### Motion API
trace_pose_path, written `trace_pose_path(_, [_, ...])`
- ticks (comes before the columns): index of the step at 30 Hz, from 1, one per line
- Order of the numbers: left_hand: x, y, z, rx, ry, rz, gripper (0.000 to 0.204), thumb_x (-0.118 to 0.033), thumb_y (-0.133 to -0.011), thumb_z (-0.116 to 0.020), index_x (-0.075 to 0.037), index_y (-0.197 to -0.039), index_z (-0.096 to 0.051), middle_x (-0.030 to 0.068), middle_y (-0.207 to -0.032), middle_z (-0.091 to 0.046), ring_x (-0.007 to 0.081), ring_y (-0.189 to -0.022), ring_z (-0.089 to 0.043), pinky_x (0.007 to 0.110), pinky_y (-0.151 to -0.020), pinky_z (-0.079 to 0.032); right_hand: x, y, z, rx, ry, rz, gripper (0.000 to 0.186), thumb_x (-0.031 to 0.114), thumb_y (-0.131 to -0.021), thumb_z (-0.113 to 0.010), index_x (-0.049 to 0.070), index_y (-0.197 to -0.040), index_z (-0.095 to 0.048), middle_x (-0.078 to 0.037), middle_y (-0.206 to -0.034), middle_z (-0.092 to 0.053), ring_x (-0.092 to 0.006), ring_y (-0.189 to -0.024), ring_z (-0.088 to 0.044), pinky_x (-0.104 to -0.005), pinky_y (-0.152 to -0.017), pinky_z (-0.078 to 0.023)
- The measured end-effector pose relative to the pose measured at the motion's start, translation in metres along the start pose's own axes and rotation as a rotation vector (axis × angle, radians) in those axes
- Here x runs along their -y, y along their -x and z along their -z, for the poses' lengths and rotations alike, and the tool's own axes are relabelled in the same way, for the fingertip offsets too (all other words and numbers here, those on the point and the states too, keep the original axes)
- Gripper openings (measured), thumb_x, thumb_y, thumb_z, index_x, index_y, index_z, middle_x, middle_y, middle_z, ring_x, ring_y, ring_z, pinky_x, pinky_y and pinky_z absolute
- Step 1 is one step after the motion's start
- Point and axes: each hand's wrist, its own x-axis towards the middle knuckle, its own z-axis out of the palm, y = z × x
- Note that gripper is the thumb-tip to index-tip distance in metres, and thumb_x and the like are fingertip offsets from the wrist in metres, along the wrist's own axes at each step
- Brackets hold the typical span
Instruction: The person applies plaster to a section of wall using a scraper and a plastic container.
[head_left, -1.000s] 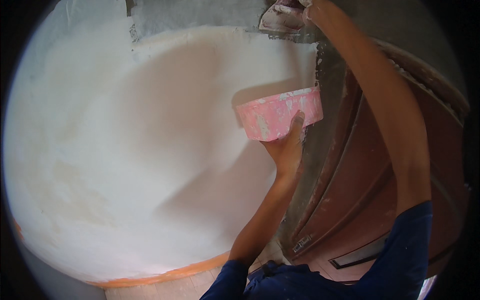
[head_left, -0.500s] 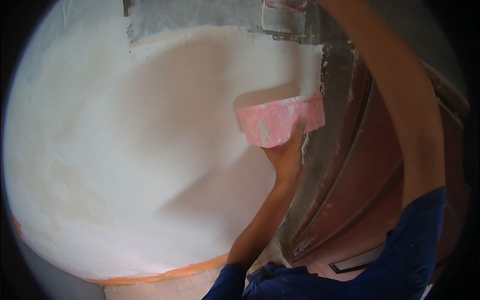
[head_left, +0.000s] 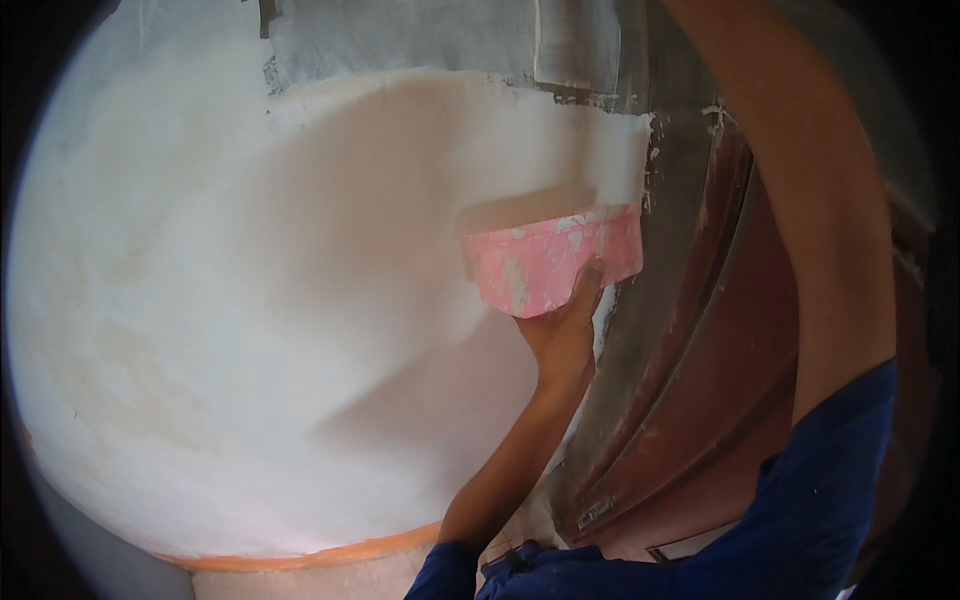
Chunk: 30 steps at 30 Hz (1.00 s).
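My left hand (head_left: pixel 562 325) is closed around a pink plastic tub (head_left: pixel 535 265) smeared with whitish paste. Its thumb lies up the near side, while the other fingers are hidden beneath. The tub is held in front of the wall (head_left: pixel 330 300), close to its right edge; what lies inside it cannot be seen. My right forearm (head_left: pixel 830 210) reaches up past the upper edge of the picture, so that hand is out of sight. White coating covers most of the wall, and a grey strip (head_left: pixel 410 40) shows along the top.
A dark red-brown door (head_left: pixel 740 400) and its frame stand at the right, beside a bare grey wall band (head_left: pixel 655 290). An orange band (head_left: pixel 330 553) runs along the wall's foot, above a tiled floor (head_left: pixel 300 582).
The view has tilted up a little, and the tub sits slightly lower in the picture. A pale, reddish-edged patch at the top, near the right arm, has left the view, and a grey patch shows there.
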Motion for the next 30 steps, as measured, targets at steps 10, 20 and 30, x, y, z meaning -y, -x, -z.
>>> trace_pose_path(10, [-0.001,0.008,0.002,-0.064,-0.019,0.041,0.05,0.0,-0.075,-0.063,-0.004,-0.117,-0.037,0.0067,-0.109,-0.048,0.0162,-0.1,-0.049,0.028,-0.078,-0.046,0.021,-0.02,0.031,0.281,-0.054,0.084,0.009,-0.007,-0.058,-0.047,0.002,-0.058,-0.05,-0.015,-0.06,-0.052,-0.031,-0.058,-0.053,-0.0436,-0.048,-0.048])
trace_pose_path(20, [-0.007,0.016,0.016,-0.153,-0.044,-0.005,0.05,0.001,-0.075,-0.063,-0.004,-0.118,-0.037,0.0066,-0.11,-0.048,0.0153,-0.099,-0.05,0.028,-0.079,-0.045,-0.032,0.14,-0.045,-0.441,0.471,-0.059,0.013,0.002,-0.082,-0.04,-0.009,-0.08,-0.049,-0.015,-0.076,-0.058,-0.0257,-0.067,-0.064,-0.0279,-0.064,-0.058])
trace_pose_path(30, [0.007,0.013,0.018,-0.108,-0.012,-0.014,0.052,0.001,-0.075,-0.063,-0.003,-0.119,-0.036,0.007,-0.111,-0.047,0.0159,-0.102,-0.048,0.028,-0.084,-0.043,-0.043,0.137,-0.042,-0.487,0.175,-0.112,0.013,0.006,-0.082,-0.044,-0.004,-0.08,-0.051,-0.016,-0.074,-0.06,-0.0228,-0.064,-0.063,-0.0262,-0.051,-0.056])
